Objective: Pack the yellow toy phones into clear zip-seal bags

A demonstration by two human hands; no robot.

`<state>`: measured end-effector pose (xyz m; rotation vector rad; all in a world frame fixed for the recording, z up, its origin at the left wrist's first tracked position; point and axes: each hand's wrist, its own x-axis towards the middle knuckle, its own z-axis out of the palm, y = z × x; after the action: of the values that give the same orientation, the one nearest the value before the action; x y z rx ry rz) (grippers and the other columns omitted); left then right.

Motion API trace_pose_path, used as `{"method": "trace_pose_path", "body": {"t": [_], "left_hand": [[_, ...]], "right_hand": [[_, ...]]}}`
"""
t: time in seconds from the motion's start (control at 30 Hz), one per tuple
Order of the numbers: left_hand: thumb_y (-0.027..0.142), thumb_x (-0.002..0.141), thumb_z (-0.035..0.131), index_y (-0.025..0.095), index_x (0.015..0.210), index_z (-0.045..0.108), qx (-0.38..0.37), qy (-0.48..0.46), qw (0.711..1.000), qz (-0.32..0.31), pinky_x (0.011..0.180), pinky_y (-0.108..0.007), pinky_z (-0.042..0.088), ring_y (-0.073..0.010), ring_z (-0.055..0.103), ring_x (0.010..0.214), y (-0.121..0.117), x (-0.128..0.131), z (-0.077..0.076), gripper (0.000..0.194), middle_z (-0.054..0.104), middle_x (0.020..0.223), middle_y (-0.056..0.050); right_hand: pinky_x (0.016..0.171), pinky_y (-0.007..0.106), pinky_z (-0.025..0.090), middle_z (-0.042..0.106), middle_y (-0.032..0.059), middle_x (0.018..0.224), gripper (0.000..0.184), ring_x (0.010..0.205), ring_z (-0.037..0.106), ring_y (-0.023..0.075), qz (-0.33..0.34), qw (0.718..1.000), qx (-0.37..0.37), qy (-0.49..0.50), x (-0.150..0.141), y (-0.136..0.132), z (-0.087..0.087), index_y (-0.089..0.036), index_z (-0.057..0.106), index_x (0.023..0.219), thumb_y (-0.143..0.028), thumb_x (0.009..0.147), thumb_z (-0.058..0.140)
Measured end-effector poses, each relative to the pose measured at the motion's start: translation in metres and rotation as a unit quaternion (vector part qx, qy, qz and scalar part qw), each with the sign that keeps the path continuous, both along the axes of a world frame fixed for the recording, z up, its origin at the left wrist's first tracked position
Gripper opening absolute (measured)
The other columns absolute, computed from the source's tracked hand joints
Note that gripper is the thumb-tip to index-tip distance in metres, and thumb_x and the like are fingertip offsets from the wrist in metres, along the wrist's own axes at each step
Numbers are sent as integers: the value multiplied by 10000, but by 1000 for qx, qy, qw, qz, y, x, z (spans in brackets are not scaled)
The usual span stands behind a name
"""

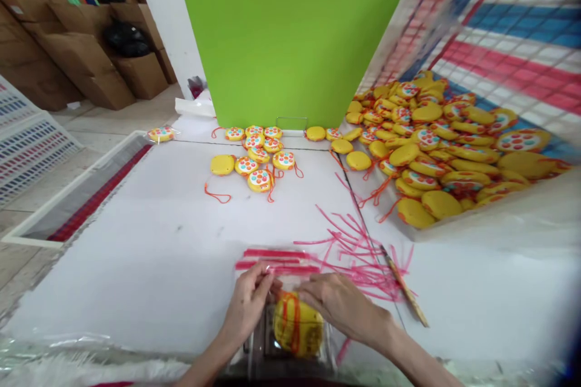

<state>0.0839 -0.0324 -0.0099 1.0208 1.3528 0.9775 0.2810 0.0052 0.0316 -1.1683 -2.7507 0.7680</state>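
A round yellow toy (297, 325) with an orange cord wound round it lies inside a clear plastic bag (284, 275) at the near edge of the white table. My left hand (249, 305) pinches the bag's left side near its red-striped mouth. My right hand (338, 304) grips the bag's right side, fingers curled over the toy's top. Both hands are closed on the bag.
Several pink strips (358, 248) and a wooden stick (405, 288) lie just right of the hands. A small group of yellow toys (256, 160) sits mid-table and a big heap (436, 145) at right. A green board (285, 36) stands behind. Cardboard boxes (82, 54) stand far left.
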Motion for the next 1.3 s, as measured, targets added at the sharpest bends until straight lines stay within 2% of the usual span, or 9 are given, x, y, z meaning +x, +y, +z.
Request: {"method": "trace_pose_path", "body": {"t": [0.1, 0.23, 0.47, 0.63, 0.73, 0.9, 1.07, 1.17, 1.3], "left_hand": [[453, 795, 559, 165, 801, 579, -31, -59, 998, 20, 673, -291, 511, -188, 613, 725, 0, 0, 2, 289, 625, 730, -26], [450, 784, 579, 157, 780, 608, -33, -53, 997, 35, 660, -288, 511, -174, 583, 698, -2, -2, -1, 294, 613, 731, -21], [402, 856, 479, 139, 868, 660, 7, -16, 999, -33, 715, -288, 464, -195, 577, 759, -8, -6, 1, 320, 635, 754, -44], [283, 855, 443, 149, 809, 653, 62, 114, 990, -51, 651, -261, 419, -186, 561, 688, -9, 1, 11, 253, 632, 714, -39], [247, 864, 408, 167, 846, 653, 80, 173, 980, -58, 656, -263, 413, -189, 587, 691, -10, 2, 11, 259, 654, 741, -46], [331, 874, 415, 180, 836, 618, 54, 121, 990, -53, 686, -275, 458, -202, 621, 740, -11, -6, 4, 256, 670, 789, -62], [370, 858, 442, 181, 808, 589, 32, 47, 998, -31, 702, -291, 486, -209, 637, 773, -8, -12, -2, 244, 679, 820, -67], [366, 847, 462, 181, 822, 596, 24, 27, 999, -33, 718, -292, 486, -209, 638, 791, -5, -13, -3, 230, 684, 834, -64], [342, 831, 493, 175, 802, 607, 14, 16, 999, -38, 725, -289, 484, -204, 639, 786, -2, -14, -3, 205, 688, 831, -62]], "right_hand": [[582, 236, 434, 650, 32, 761, 308, 670, 621, 155, 3, 998, 52, -41, -8, -2, -3, -198, 657, 772, -315, 932, 422], [618, 224, 415, 623, 17, 825, 137, 741, 594, 140, -48, 992, 98, 66, -29, -3, -6, -200, 628, 870, -211, 899, 494], [557, 238, 374, 612, -4, 753, 84, 661, 574, 133, -27, 988, 138, 62, -53, -1, -13, -182, 590, 799, -125, 843, 546], [525, 250, 355, 627, 16, 722, 99, 613, 566, 142, -18, 980, 195, 37, -59, -1, -18, -166, 577, 718, -98, 790, 574], [520, 229, 362, 623, 5, 676, 123, 587, 564, 128, -59, 979, 174, 87, -59, 0, -18, -173, 582, 692, -90, 772, 539], [572, 201, 424, 655, 6, 681, 157, 581, 587, 114, -245, 953, 90, 154, -2, 14, -27, -185, 621, 744, -181, 788, 470], [582, 241, 440, 669, 26, 665, 200, 600, 618, 163, -433, 896, 94, 6, 114, 24, -47, -197, 644, 748, -316, 752, 484], [517, 247, 408, 677, 27, 684, 225, 603, 623, 186, -436, 889, 80, -113, 153, 16, -48, -221, 640, 717, -368, 762, 476], [539, 254, 423, 672, 43, 913, 227, 637, 627, 167, -377, 912, 124, -100, 135, 6, -30, -221, 633, 816, -295, 797, 420]]}}
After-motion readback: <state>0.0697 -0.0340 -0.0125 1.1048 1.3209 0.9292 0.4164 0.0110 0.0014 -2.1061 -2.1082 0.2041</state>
